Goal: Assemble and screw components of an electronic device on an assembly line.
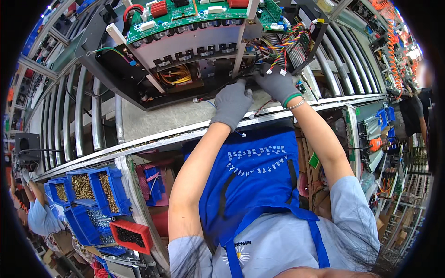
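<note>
Grey knit gloves cover both hands at the front edge of an open black chassis (116, 69) that stands on a roller conveyor (79, 120) — a worker in a blue apron (259, 185) reaches up and forward into its lower right corner. Assembly looks well along, judging by what is already fitted: 1 long green circuit board (185, 18) sits across the top of a pale metal heat sink (194, 44), a copper-coloured coil (176, 74) lies below it, and a bundle of multicoloured wires (282, 44) runs from the right side of the board. What seems left is the wiring at the front: a thin black lead (222, 90) trails loose along the chassis lip, and the casing stands uncovered.

The left hand (232, 104) is curled, its fingertips (242, 84) pinched at the black lead just where it meets the chassis edge (the exact grip is hidden by the glove). The right hand (277, 83) is bent closed around the lower end of the wire bundle, fingers (266, 72) pressed into the black housing directly beneath the coloured strands; whether it clamps a connector there cannot be told. Both hands nearly touch each other, the lead running between them.

Blue parts bins (92, 185) of brass-coloured fasteners and 1 red bin (132, 236) sit low at the left — well apart from the work.
</note>
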Demonstrator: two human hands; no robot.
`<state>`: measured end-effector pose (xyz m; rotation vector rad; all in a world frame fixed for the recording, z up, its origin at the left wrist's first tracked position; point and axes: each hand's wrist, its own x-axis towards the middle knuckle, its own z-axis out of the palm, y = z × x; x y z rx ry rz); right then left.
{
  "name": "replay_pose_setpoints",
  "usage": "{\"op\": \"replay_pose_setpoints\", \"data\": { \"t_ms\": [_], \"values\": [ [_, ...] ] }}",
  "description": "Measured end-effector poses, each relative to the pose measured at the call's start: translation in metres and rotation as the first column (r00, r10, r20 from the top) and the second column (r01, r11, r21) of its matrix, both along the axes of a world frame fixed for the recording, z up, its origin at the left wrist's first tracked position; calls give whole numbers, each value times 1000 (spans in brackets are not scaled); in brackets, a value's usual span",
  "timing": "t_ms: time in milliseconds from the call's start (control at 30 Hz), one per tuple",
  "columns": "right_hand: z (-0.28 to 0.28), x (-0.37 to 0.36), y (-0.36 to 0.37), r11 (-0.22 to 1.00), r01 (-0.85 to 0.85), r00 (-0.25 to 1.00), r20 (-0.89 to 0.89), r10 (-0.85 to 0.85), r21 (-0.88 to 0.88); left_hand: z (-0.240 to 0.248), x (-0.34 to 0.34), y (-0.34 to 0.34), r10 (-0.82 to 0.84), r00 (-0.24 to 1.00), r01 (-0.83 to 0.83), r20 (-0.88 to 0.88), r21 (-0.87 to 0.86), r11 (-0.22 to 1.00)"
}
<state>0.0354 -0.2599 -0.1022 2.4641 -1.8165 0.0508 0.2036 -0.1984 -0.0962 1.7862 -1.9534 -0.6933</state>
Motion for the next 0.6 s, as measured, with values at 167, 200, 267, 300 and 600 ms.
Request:
{"op": "replay_pose_setpoints", "data": {
  "t_ms": [167,200,267,300,600],
  "values": [
    [-18,-4,-7,983,-111,994,-20,109,-147,0,0,-5,-28,999,28,-16,-2,1000],
    [-20,-9,-4,984,-104,994,-26,101,-145,1,-3,-4,-36,999,36,-23,-1,999],
    [-13,-8,2,975,-123,992,-27,120,-187,6,-9,-7,-37,999,39,-31,53,998],
    [0,-7,13,992,-46,999,-29,43,-117,4,-10,-9,-33,999,35,-37,51,998],
    [7,-62,77,993,80,840,542,-19,-88,-4,-15,-39,-184,871,300,-456,196,934]
  ]
}}
